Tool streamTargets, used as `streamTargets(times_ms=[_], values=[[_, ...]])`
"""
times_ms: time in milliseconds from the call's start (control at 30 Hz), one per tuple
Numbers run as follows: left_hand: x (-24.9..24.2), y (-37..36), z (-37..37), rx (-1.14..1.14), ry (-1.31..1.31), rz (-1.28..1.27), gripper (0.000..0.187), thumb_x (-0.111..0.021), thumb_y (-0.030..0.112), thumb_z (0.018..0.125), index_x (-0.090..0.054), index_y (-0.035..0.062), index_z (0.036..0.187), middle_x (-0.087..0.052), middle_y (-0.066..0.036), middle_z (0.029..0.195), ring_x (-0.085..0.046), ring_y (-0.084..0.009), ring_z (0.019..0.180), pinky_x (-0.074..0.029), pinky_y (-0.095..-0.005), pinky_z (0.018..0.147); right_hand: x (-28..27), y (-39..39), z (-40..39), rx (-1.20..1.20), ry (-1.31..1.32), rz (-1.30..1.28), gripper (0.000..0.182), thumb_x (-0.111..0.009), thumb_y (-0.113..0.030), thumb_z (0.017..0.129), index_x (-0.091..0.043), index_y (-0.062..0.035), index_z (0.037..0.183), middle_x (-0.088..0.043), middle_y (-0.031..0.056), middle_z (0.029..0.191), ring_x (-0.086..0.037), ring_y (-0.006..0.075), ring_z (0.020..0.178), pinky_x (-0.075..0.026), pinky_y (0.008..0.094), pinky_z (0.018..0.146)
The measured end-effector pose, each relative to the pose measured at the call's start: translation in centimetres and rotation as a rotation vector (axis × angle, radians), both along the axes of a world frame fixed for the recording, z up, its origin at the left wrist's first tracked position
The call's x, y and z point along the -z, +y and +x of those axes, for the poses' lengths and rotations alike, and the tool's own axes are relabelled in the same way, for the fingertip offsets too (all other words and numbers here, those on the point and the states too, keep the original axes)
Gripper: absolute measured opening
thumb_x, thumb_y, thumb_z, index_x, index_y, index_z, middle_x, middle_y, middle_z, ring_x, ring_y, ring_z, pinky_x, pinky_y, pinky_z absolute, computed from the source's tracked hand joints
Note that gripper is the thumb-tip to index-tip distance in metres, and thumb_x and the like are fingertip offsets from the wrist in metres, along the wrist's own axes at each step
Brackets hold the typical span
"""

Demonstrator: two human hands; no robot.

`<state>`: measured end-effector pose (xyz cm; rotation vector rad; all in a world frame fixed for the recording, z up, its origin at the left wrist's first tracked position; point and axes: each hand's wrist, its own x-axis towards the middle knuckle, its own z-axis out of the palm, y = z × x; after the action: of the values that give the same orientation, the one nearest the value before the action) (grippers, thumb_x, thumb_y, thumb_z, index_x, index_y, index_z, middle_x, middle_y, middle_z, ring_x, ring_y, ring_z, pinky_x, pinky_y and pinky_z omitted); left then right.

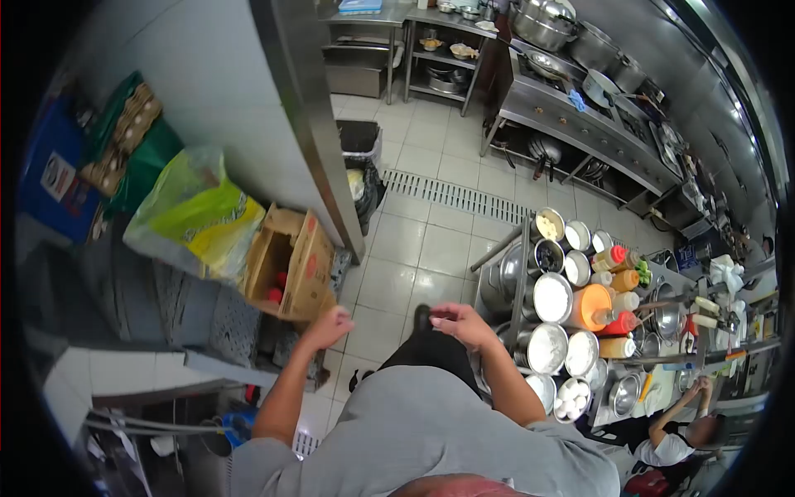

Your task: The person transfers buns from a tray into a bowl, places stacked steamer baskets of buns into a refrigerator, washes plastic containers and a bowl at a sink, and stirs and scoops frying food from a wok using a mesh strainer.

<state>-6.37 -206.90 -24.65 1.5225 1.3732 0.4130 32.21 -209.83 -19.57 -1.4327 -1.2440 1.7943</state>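
My left hand point(328, 328) hangs in front of my body at the left, beside the lower corner of an open cardboard box point(310, 269) with red items inside; its fingers look loosely curled, and I cannot make out anything in them. My right hand point(465, 325) is held out near the container rack, with fingers apart and nothing in it. Close to it on the right are round containers of white powder point(547, 348) and an orange-lidded tub point(591, 307). A yellow-green plastic bag point(195, 219) lies next to the box.
Egg trays point(124, 145) and a blue crate point(56, 178) stand at the left. A metal pillar point(306, 124) rises beside a bin point(358, 141). A stove point(580, 124) with pots is at the back. Another person point(669, 443) works at the lower right.
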Motion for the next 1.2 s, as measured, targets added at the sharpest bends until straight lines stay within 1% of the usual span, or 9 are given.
streamTargets(times_ms=[67, 167, 300, 400, 500, 667, 800, 1000, 1200], values=[[-3.7, 11.9, 8.5, 0.188, 0.024, 0.031, 0.04, -0.073, 0.026, 0.089, -0.064, -0.003, 0.114, -0.072, -0.013, 0.094, -0.068, -0.0175, 0.087, -0.055, -0.0337, 0.078, 0.5, 6.6, 3.9, 0.153, 0.111, -0.13, 0.041, -0.069, -0.021, 0.094, -0.062, 0.0011, 0.128, -0.071, 0.0113, 0.114, -0.067, 0.0154, 0.099, -0.053, 0.0288, 0.086], [-6.2, 21.5, 15.5, 0.255, 0.052, -0.008, 0.041, -0.071, 0.029, 0.089, -0.063, -0.003, 0.114, -0.073, -0.018, 0.102, -0.071, -0.0245, 0.088, -0.056, -0.0363, 0.077, 2.6, 15.6, 8.6, 0.211, 0.14, -0.211, 0.043, -0.071, -0.023, 0.093, -0.061, 0.0023, 0.127, -0.071, 0.0107, 0.114, -0.068, 0.0153, 0.095, -0.055, 0.029, 0.083], [-7.1, 30.1, 19.7, 0.154, -0.058, -0.102, 0.048, -0.071, 0.028, 0.089, -0.06, -0.0018, 0.125, -0.073, -0.016, 0.102, -0.07, -0.0215, 0.089, -0.055, -0.0343, 0.077, 2.9, 28.7, 13.8, 0.139, 0.018, -0.143, 0.045, -0.074, -0.026, 0.091, -0.063, -0.0003, 0.127, -0.072, 0.0077, 0.111, -0.066, 0.0137, 0.095, -0.054, 0.0292, 0.08], [-8.2, 36.1, 20.9, 0.074, -0.157, -0.135, 0.06, -0.07, 0.025, 0.092, -0.048, -0.0017, 0.141, -0.072, -0.014, 0.103, -0.068, -0.0173, 0.092, -0.054, -0.0315, 0.082, 0.5, 40.8, 15.1, 0.044, -0.062, 0.028, 0.044, -0.075, -0.025, 0.09, -0.065, 0.0019, 0.123, -0.07, 0.0083, 0.107, -0.065, 0.0139, 0.094, -0.053, 0.0296, 0.081], [-11.0, 43.1, 22.2, -0.032, -0.266, -0.252, 0.06, -0.068, 0.022, 0.093, -0.045, -0.0031, 0.142, -0.072, -0.014, 0.106, -0.068, -0.0159, 0.094, -0.053, -0.0309, 0.085, -2.5, 51.9, 14.3, -0.055, -0.043, 0.105, 0.045, -0.075, -0.024, 0.09, -0.064, 0.0029, 0.123, -0.071, 0.0091, 0.108, -0.065, 0.0144, 0.095, -0.053, 0.0297, 0.084], [-8.0, 57.6, 23.1, -0.125, -0.533, -0.272, 0.056, -0.056, 0.024, 0.102, -0.036, -0.0012, 0.148, -0.066, -0.016, 0.121, -0.066, -0.0193, 0.101, -0.053, -0.0325, 0.086, -1.5, 69.9, 12.5, -0.175, 0.03, 0.067, 0.043, -0.074, -0.022, 0.09, -0.064, 0.0028, 0.124, -0.07, 0.0095, 0.109, -0.065, 0.0143, 0.096, -0.053, 0.0288, 0.085], [-5.0, 72.9, 23.8, -0.247, -0.603, -0.237, 0.058, -0.057, 0.028, 0.103, -0.036, -0.0012, 0.148, -0.066, -0.015, 0.121, -0.066, -0.0186, 0.1, -0.053, -0.0321, 0.085, 0.9, 83.8, 14.4, -0.187, -0.081, 0.014, 0.037, -0.073, -0.019, 0.091, -0.066, 0.0019, 0.121, -0.071, 0.0076, 0.103, -0.065, 0.0123, 0.091, -0.053, 0.0277, 0.076], [-10.9, 93.8, 25.3, -0.211, -0.593, -0.126, 0.058, -0.058, 0.028, 0.102, -0.038, -0.0016, 0.147, -0.067, -0.012, 0.119, -0.065, -0.016, 0.098, -0.052, -0.0296, 0.084, -2.4, 99.1, 22.8, -0.018, -0.154, -0.076, 0.038, -0.07, -0.019, 0.093, -0.062, 0.0029, 0.123, -0.072, 0.0112, 0.107, -0.067, 0.0168, 0.091, -0.055, 0.0301, 0.075], [-10.6, 113.7, 23.6, -0.289, -0.48, -0.011, 0.058, -0.06, 0.027, 0.101, -0.039, -0.0021, 0.147, -0.068, -0.009, 0.114, -0.064, -0.013, 0.096, -0.051, -0.027, 0.082, 1.0, 118.5, 27.7, 0.117, -0.2, -0.212, 0.036, -0.07, -0.021, 0.093, -0.064, 0.0017, 0.12, -0.072, 0.0116, 0.104, -0.069, 0.0187, 0.089, -0.056, 0.0322, 0.072]])
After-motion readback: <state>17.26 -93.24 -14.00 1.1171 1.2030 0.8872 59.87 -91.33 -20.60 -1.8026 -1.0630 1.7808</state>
